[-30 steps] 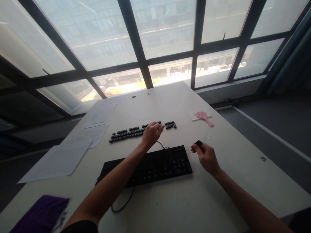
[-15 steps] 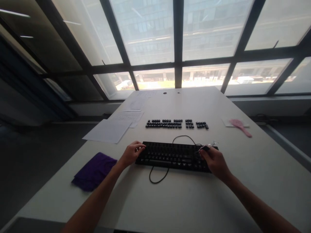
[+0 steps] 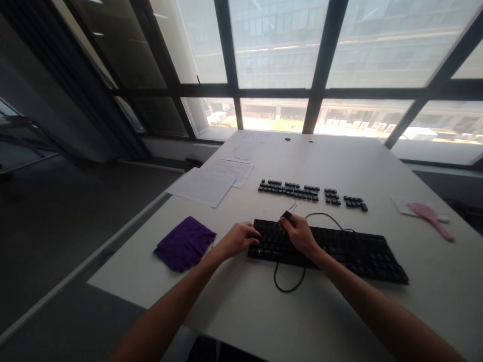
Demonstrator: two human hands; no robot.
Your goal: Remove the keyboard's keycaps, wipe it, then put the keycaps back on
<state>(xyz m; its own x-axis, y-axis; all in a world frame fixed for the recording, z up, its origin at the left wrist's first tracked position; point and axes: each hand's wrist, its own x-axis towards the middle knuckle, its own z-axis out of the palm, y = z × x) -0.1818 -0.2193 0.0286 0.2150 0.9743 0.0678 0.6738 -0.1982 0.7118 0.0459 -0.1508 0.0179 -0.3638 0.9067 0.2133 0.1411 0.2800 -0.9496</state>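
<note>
A black keyboard (image 3: 350,251) lies at a slant on the table, its upper rows looking bare of some keycaps. My left hand (image 3: 241,238) has its fingers curled at the keyboard's left edge, gripping it. Over the left part of the keys, my right hand (image 3: 299,234) pinches a keycap puller (image 3: 287,215) with a black body and thin wires pointing up and away. The fingertips hide part of the puller. Behind the keyboard, rows of loose black keycaps (image 3: 290,190) are laid out in groups. A black cable (image 3: 289,290) loops out in front of the keyboard.
A folded purple cloth (image 3: 184,244) is left of my left hand. Sheets of paper (image 3: 204,186) lie along the table's left side. A pink hairbrush (image 3: 426,213) rests at the right on a white sheet. Windows stand beyond the white table (image 3: 241,311).
My right hand has moved from the keyboard's right end to its left part, with the puller still in it. My left hand stays at the left edge. The view has turned left.
</note>
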